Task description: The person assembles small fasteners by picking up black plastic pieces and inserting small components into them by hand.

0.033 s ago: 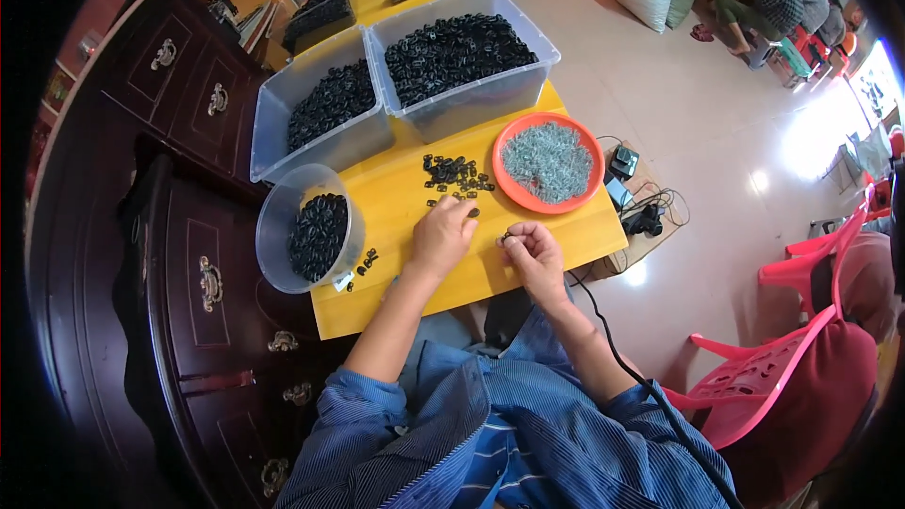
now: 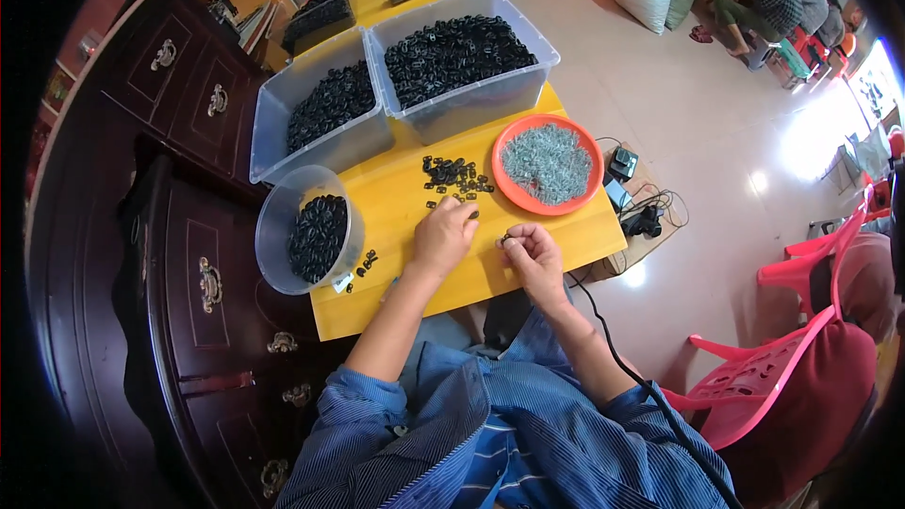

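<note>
My left hand [image 2: 443, 234] is over the yellow table at the near edge of a loose pile of small black plastic pieces [image 2: 452, 172]. Its fingers are bent together, with one black oval piece [image 2: 473, 215] at the fingertips. To its right, my right hand [image 2: 534, 254] pinches a small dark piece [image 2: 506, 238] between thumb and forefinger; the fingers hide most of it. An orange-red round tray [image 2: 600, 183] of small clear parts [image 2: 547, 165] lies beyond my right hand. Left of my left hand, a clear round tub [image 2: 269, 254] contains many black pieces.
Two clear bins [image 2: 471, 99] full of black pieces stand at the back of the yellow table [image 2: 424, 306]. A few loose pieces [image 2: 366, 264] lie beside the tub. Dark wooden drawers [image 2: 226, 292] flank the left; a pink chair [image 2: 754, 377] and a black cable [image 2: 613, 344] are at right.
</note>
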`<state>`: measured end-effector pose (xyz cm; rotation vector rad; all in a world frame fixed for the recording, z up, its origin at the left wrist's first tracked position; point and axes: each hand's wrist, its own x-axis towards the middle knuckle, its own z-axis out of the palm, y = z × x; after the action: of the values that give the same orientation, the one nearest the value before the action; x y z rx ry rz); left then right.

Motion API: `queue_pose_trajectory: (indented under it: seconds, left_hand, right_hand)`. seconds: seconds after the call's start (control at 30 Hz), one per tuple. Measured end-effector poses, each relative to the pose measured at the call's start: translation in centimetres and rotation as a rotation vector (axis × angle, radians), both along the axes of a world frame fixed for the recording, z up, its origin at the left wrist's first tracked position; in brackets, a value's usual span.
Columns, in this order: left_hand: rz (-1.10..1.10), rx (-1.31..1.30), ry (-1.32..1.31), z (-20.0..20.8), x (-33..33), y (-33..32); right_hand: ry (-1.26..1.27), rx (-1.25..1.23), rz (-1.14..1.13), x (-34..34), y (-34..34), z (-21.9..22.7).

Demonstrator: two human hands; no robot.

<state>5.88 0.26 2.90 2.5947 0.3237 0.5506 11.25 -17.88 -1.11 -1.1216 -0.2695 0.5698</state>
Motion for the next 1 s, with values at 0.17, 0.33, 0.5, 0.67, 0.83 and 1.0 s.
queue_pose_trajectory:
  seconds: [0.17,0.33,0.5,0.67,0.83,1.0]
  left_hand:
    - [-0.004,0.059,0.086,-0.5,0.3,-0.2]
    - [-0.021,-0.065,-0.028,-0.8,-1.0,-0.5]
    - [0.069,-0.969,-0.021,-0.8,-2.6,-1.8]
    - [0.035,-1.249,-0.098,-0.8,-3.6,-2.7]
    - [-0.027,-1.236,-0.076,-2.1,-4.3,-2.6]
    - [-0.061,-1.214,-0.073,-2.6,-4.6,-2.8]
  right_hand:
    - [0.028,-0.001,0.011,0.0,-0.2,0.2]
    - [0.020,0.001,0.011,-0.1,-0.1,0.3]
    - [0.011,-0.003,0.011,-0.1,-0.1,0.1]
    - [-0.016,-0.016,0.041,0.1,-0.2,-0.1]
    - [0.001,-0.027,0.058,0.0,-0.1,0.8]
    - [-0.040,-0.115,0.162,0.7,-0.3,0.9]
